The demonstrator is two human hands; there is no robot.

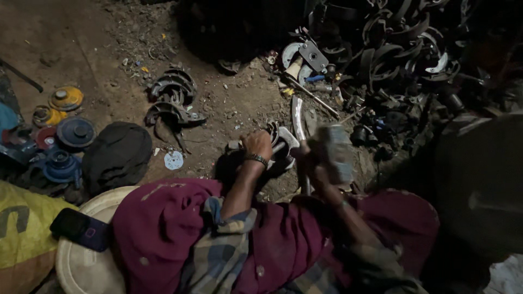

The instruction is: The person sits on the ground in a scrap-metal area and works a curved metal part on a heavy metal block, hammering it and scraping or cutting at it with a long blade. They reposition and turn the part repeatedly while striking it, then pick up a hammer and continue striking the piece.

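Curved grey metal brake shoe [286,142] under gripping left hand [257,145]; right hand [316,163] clenched around blurred hammer [333,152].

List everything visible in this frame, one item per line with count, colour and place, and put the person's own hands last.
curved metal parts: a few, dark grey, on the dirt floor left of centre
heap of curved metal parts: many, black and silver, top right
round discs: several, yellow, red and blue, far left
dark cloth bundle: one, black, left of the hands
phone: one, black, lower left on a pale round lid
yellow sack: one, bottom left corner
hammer: one, grey, blurred, in the right hand
left hand: on a metal part on the ground, bracelet on the wrist
right hand: gripping the hammer handle
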